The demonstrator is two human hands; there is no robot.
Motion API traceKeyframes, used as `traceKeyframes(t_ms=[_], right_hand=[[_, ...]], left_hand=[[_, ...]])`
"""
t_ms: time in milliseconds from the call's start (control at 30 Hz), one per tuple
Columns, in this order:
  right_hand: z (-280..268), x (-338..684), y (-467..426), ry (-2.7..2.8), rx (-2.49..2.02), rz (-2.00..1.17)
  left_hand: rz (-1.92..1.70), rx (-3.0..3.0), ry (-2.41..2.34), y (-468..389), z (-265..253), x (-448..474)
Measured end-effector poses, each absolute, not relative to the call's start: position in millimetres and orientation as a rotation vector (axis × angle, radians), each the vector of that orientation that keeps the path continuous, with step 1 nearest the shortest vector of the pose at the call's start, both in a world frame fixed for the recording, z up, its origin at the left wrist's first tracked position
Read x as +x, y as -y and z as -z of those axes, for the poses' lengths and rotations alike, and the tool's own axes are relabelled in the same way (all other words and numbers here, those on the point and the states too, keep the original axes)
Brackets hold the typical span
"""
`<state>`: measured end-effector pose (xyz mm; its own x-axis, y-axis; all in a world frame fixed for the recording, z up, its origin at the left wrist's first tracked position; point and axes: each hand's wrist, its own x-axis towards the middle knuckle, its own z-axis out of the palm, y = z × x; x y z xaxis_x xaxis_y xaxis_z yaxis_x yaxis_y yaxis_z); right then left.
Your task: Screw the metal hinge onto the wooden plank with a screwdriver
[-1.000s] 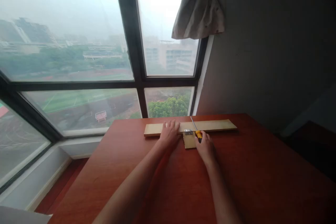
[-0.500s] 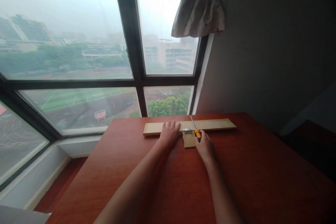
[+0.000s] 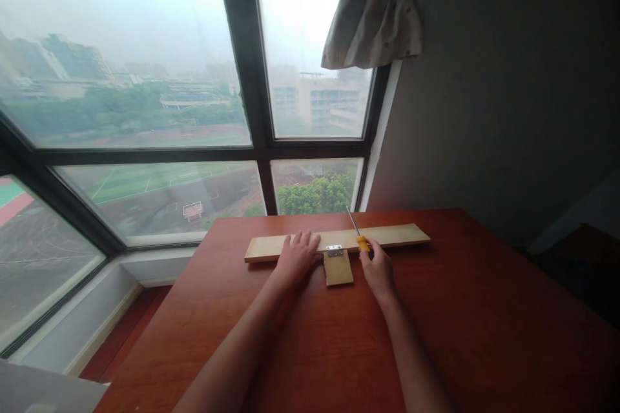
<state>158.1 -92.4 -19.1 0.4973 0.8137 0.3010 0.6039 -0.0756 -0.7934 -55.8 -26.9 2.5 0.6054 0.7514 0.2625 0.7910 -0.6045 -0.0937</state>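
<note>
A long pale wooden board [image 3: 392,234] lies across the far part of the table. My left hand [image 3: 299,255] rests on its left half, fingers spread out flat. A metal hinge [image 3: 334,250] sits at the board's near edge, where a small wooden piece [image 3: 338,270] meets it and points toward me. My right hand [image 3: 376,266] is closed around the yellow and black handle of a screwdriver [image 3: 361,242], just right of the small piece. The screwdriver's shaft points up and away over the board, its tip clear of the hinge.
The reddish-brown table [image 3: 310,348] runs up to the large window [image 3: 310,148] at its far side. A curtain [image 3: 378,19] hangs at the upper right, beside a dark wall [image 3: 484,110].
The board, hinge and small piece have shifted left and slightly nearer, with my left hand on the board. The screwdriver has come away from beside the hinge. The view has turned slightly.
</note>
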Motion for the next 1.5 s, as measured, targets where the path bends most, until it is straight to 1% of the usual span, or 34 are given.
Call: traceKeyframes(t_ms=[467, 733, 1000, 1100, 1233, 1300, 1400, 1500], right_hand=[[8, 113, 107, 1.348, -1.589, -0.439], [12, 102, 109, 1.321, -1.479, -0.656], [13, 99, 109, 1.307, -1.469, -0.702], [13, 99, 109, 1.309, -1.469, -0.698], [14, 99, 109, 1.318, -1.47, -0.7], [15, 100, 109, 1.323, -1.473, -0.698], [15, 102, 109, 1.326, -1.471, -0.693], [15, 103, 109, 1.313, -1.465, -0.694]], left_hand=[[0.139, -2.652, 1.379, 59, -9, -138], [0.131, -2.61, 1.345, 68, -10, -140], [0.213, -2.617, 1.34, 64, -5, -142], [0.251, -2.61, 1.354, 70, -13, -140], [0.356, -2.581, 1.501, 91, -38, -128], [0.385, -2.562, 1.71, 103, -52, -118], [0.21, -2.444, 2.095, 116, -63, -105], [0.096, -2.454, 2.228, 119, -58, -100]])
